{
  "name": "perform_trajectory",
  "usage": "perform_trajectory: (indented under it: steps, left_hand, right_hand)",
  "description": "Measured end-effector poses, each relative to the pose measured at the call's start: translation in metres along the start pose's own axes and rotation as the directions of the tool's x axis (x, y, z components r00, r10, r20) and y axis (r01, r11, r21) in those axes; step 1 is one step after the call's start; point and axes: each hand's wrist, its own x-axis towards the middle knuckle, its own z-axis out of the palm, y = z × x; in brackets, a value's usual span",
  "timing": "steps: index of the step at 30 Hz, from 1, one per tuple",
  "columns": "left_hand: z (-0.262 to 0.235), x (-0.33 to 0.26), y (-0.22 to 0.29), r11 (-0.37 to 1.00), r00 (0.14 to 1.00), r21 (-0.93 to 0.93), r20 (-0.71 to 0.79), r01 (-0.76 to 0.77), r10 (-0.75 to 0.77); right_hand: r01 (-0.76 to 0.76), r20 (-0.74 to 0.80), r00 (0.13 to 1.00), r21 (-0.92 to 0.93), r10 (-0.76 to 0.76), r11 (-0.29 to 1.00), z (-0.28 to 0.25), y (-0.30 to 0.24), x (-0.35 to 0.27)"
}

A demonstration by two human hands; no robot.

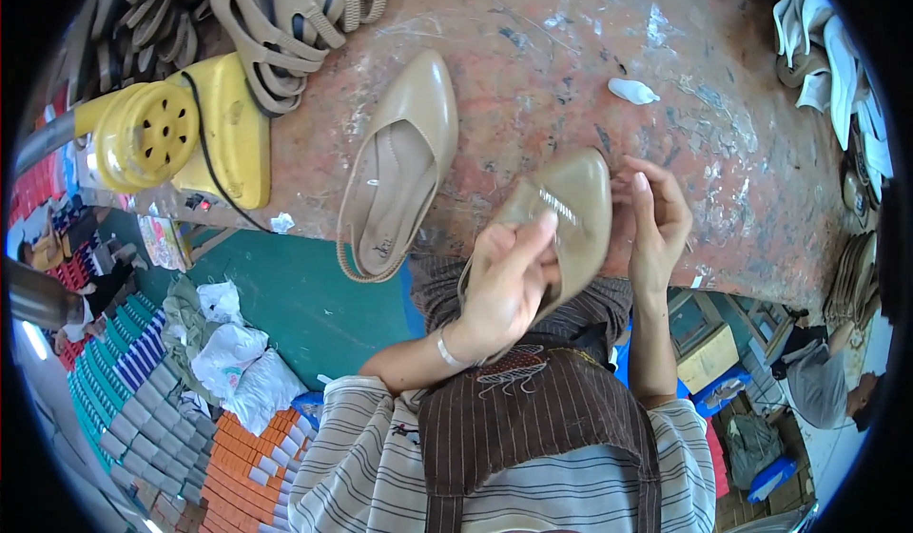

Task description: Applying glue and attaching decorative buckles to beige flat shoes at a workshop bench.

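A beige pointed shoe is tilted over the table's near edge, its toe toward the far side. My left hand grips it at the opening, the thumb lying over the upper beside a short silvery strip. The fingers inside or behind the shoe are partly hidden. Just right of the toe is my right hand, thumb raised and fingers loosely bent apart; I see nothing in it. Whether its fingertips touch the shoe's edge I cannot tell. A matching slingback shoe lies on the table to the left.
On the worn reddish table lies a small white bottle. A yellow machine with a black cable stands at left. Beige shoe parts crowd the far left; white ones line the right. White bags sit on the floor.
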Motion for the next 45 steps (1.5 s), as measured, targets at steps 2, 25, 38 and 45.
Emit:
perform_trajectory:
  steps: [2,25,38,45]
  left_hand:
    - [0.003,-0.030,0.022,0.989,0.991,-0.142,0.120,-0.037,0.054]
    - [-0.031,0.012,0.114,0.659,0.638,0.458,-0.228,-0.597,0.736]
    - [-0.033,0.041,-0.042,0.969,0.978,0.131,0.011,-0.210,0.210]
    - [-0.049,0.101,-0.062,0.975,0.971,-0.150,0.148,-0.166,0.188]
  right_hand:
    - [-0.033,0.128,0.991,-0.075,0.042,0.997,0.016,0.003,0.002]
    - [0.197,-0.060,0.975,-0.200,-0.212,0.960,0.003,0.016,-0.005]
    - [0.479,0.071,0.860,-0.453,-0.505,0.752,-0.011,0.036,0.078]
    - [0.411,0.084,0.904,-0.435,-0.419,0.801,-0.003,0.031,0.088]
